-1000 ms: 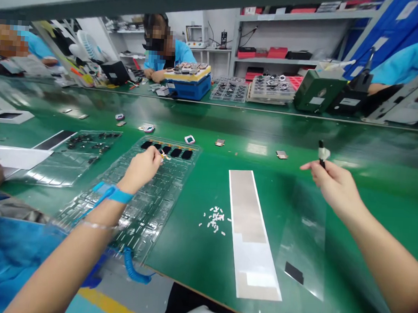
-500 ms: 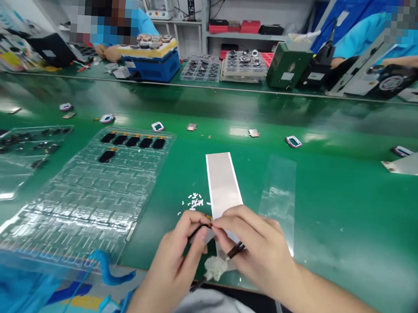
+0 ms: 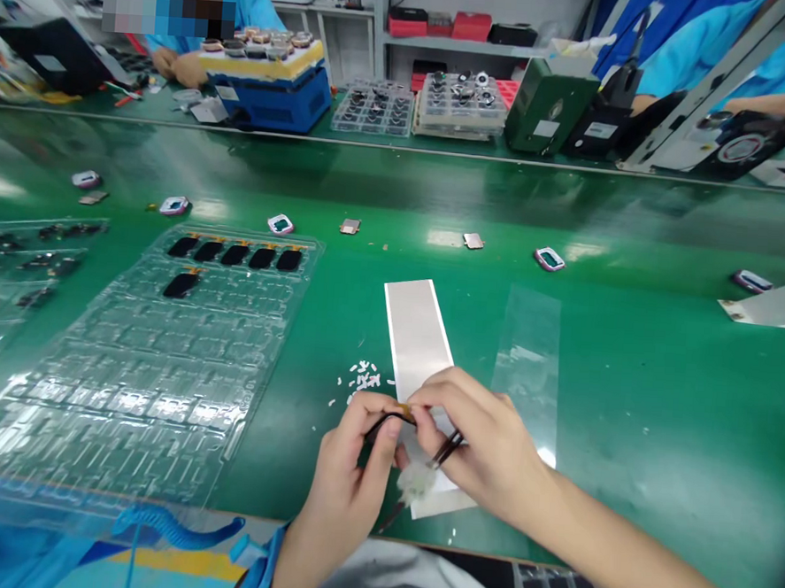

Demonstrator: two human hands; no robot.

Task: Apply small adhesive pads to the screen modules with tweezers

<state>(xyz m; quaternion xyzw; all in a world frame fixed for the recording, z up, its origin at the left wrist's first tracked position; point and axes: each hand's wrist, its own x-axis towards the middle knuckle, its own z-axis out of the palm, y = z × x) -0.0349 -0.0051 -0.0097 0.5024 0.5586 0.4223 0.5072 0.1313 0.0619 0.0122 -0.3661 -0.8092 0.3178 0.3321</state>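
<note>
My left hand (image 3: 348, 473) is shut on a small black part with a gold tab (image 3: 395, 416), pinched between thumb and fingers. My right hand (image 3: 483, 441) grips dark tweezers (image 3: 446, 450) wrapped in white fluff (image 3: 416, 482), their tip close to that part. Both hands are over the near end of a long white-edged strip (image 3: 417, 331), hiding its lower portion. Just left of it lie scattered small white bits (image 3: 364, 379). A clear blister tray (image 3: 161, 377) holds black modules (image 3: 235, 255) in its top row, with a single one lower down (image 3: 181, 285).
A clear film (image 3: 528, 355) lies right of the strip. Several small parts lie along the green bench. A blue coiled cord (image 3: 179, 527) runs along the near edge. A co-worker's hands (image 3: 180, 68) work beyond a divider, by a blue box (image 3: 264, 100) and trays.
Since a second ago, my hands have come together over the strip's near end, my left hand moving from the tray. The view has swung toward the right and the hands have risen slightly.
</note>
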